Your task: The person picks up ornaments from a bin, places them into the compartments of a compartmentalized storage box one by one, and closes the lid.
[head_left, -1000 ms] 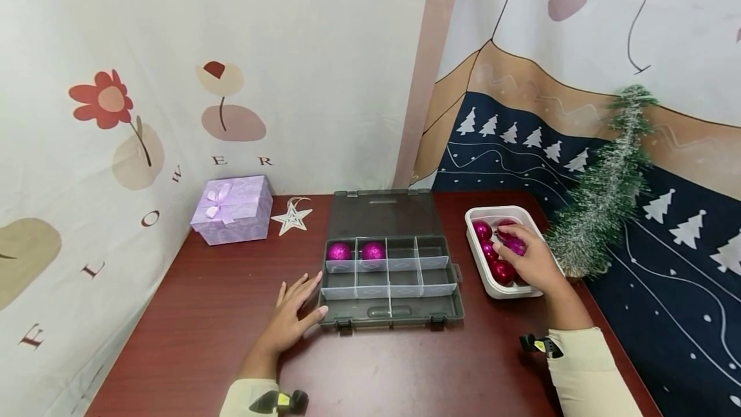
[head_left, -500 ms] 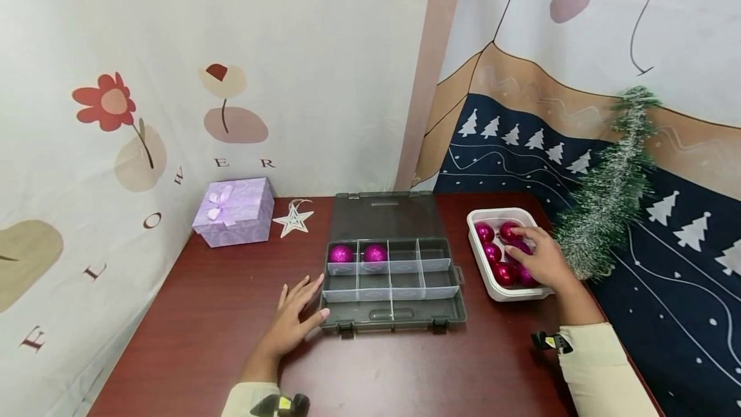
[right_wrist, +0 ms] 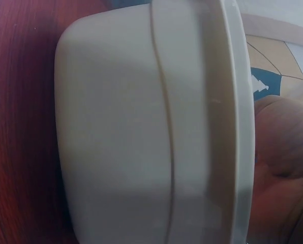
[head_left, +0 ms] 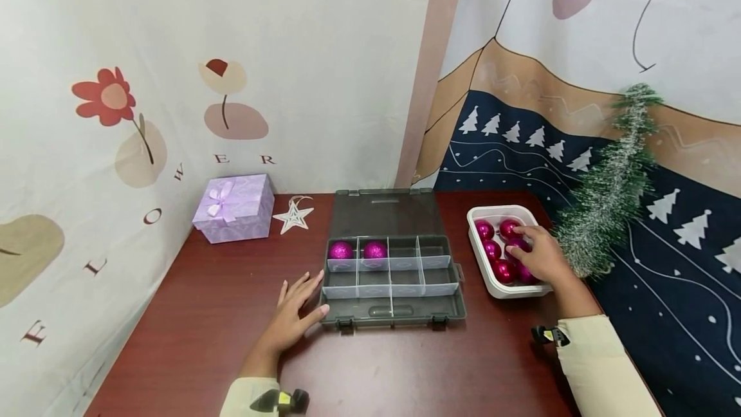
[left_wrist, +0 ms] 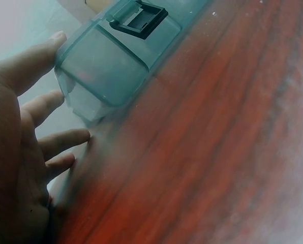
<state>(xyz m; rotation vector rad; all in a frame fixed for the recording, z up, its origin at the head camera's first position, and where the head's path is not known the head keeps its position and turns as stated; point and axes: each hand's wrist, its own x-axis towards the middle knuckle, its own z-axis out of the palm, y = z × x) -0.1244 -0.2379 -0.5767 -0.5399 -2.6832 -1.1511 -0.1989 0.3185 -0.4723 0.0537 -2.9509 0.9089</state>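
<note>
My left hand (head_left: 292,314) rests at the left edge of a grey divided plastic box (head_left: 428,307). Its fingers are spread, with the thumb by the front corner; the left wrist view shows the fingertips against the box wall (left_wrist: 100,71). Two glittery magenta baubles (head_left: 340,250) sit in the back-row compartments at the left. My right hand (head_left: 544,255) reaches into a white tub (head_left: 483,275) holding several baubles (head_left: 504,271), shiny and glittery. Thumb and forefinger lie over the glittery bauble (head_left: 517,247) at the tub's right side; whether they grip it is hidden. The tub wall (right_wrist: 121,122) fills the right wrist view.
The box's lid (head_left: 384,214) lies back behind it. A lilac gift box (head_left: 234,208) and a white star ornament (head_left: 293,215) stand at the back left. A small frosted tree (head_left: 608,192) rises just beyond the tub's right side.
My right hand has shifted a little to the right inside the tub, then stayed nearly still over the last half second. My left hand keeps its place at the box.
</note>
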